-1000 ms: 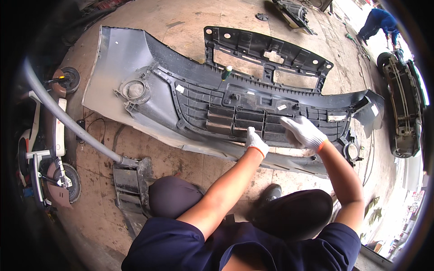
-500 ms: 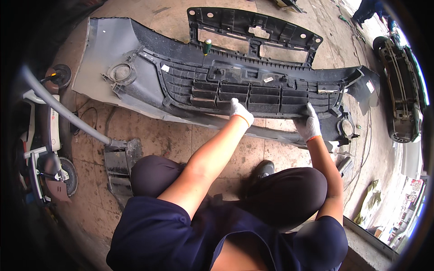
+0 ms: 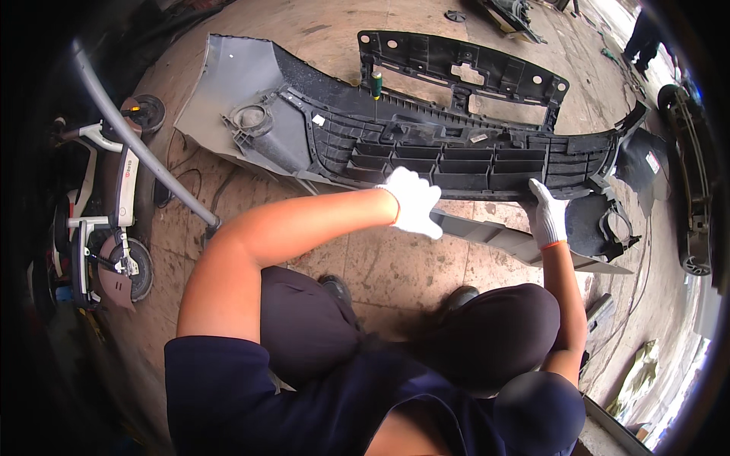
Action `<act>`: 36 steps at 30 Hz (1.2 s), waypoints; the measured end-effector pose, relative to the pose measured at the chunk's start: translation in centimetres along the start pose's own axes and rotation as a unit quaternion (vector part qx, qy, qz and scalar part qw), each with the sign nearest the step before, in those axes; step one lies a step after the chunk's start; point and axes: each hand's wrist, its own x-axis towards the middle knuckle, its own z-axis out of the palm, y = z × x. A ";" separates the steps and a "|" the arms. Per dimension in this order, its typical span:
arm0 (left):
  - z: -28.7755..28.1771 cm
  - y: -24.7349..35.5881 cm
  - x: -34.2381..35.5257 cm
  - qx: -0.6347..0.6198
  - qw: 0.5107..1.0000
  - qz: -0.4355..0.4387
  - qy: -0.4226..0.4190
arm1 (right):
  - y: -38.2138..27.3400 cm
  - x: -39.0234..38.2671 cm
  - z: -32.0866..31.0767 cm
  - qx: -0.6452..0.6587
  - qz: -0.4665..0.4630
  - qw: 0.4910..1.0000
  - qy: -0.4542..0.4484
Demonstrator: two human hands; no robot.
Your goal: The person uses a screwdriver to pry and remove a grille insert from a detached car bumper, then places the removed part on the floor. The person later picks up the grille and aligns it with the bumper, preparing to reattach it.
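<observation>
A large car bumper cover (image 3: 232, 80), grey at its left end, lies inside up across the floor before me. In its middle sits a black slatted grille (image 3: 465, 169). My right hand (image 3: 549, 216), in a white knit glove, grips the grille's near edge, thumb on top and fingers hidden underneath. My left hand (image 3: 413, 201), gloved the same way, is raised over the near edge with fingers and thumb apart, holding nothing. Whether it touches the grille I cannot tell. A green-handled screwdriver (image 3: 376, 86) stands upright at the bumper's far side.
A black panel with large cutouts (image 3: 464, 72) stands along the bumper's far edge. White scooters (image 3: 125, 178) and a grey tube (image 3: 141, 144) are at the left. Another car part (image 3: 511, 19) lies at the far side, and a long bumper-like part (image 3: 688, 182) at the right. A person (image 3: 645, 42) stands far right.
My left hand has come off the grille's near edge, its elbow swinging out left and its fingers spreading. My right hand keeps its grip. The whole view has shifted.
</observation>
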 end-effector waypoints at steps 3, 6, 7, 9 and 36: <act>3.2 -1.0 -1.3 -0.029 0.997 0.072 0.026 | -3.5 -0.1 2.4 0.065 0.067 0.995 0.020; 6.1 -1.4 0.5 0.015 0.988 0.112 0.108 | -8.1 0.1 5.3 -0.013 0.016 0.999 0.037; 7.1 -1.3 1.1 0.002 0.988 0.122 0.095 | -9.4 0.2 6.5 -0.041 0.023 0.998 0.047; 7.7 -1.5 2.6 -0.004 0.989 0.124 0.078 | -11.3 -0.5 8.6 -0.038 -0.030 0.998 0.034; 7.6 -0.8 2.5 -0.024 0.991 0.104 0.084 | -12.0 0.8 9.1 0.016 0.045 0.998 0.041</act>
